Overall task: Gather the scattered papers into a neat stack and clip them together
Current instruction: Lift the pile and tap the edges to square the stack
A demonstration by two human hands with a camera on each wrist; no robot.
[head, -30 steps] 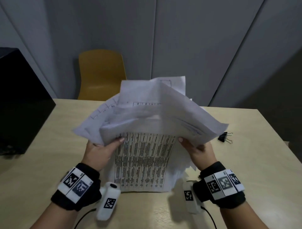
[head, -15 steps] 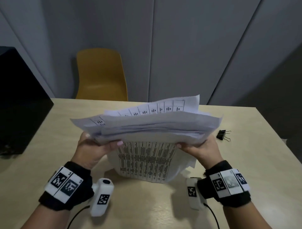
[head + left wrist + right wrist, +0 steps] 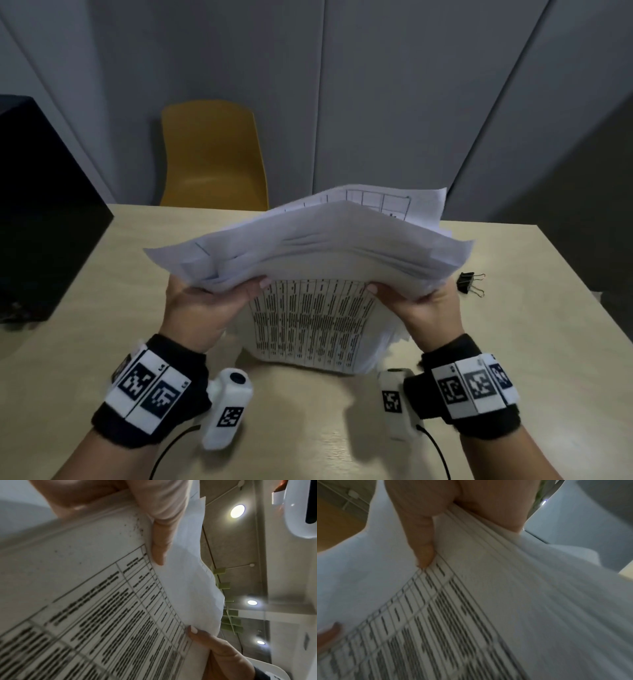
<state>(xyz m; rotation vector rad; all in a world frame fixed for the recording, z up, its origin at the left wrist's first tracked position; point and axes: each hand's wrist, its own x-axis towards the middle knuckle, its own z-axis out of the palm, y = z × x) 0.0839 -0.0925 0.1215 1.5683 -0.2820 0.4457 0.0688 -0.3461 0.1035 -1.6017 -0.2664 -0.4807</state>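
Observation:
A loose bundle of white papers point(image 3: 318, 246) stands on its lower edge on the table, its top half folded forward over my hands. My left hand point(image 3: 205, 301) grips the bundle's left side, thumb on the printed front sheet point(image 3: 308, 322). My right hand point(image 3: 421, 301) grips the right side the same way. The wrist views show the printed table sheet point(image 3: 106, 615) point(image 3: 436, 622) close up, with my thumbs pressed on it. A black binder clip point(image 3: 470, 283) lies on the table just right of the papers, untouched.
The beige table point(image 3: 513, 359) runs to edges at right and far side. A yellow chair point(image 3: 212, 154) stands behind it. A black box point(image 3: 41, 212) sits at the table's left. Grey wall panels are behind.
The bundle's top has dropped from upright and fanned to folded forward over my hands. Both hands have shifted slightly apart along its sides and still hold it.

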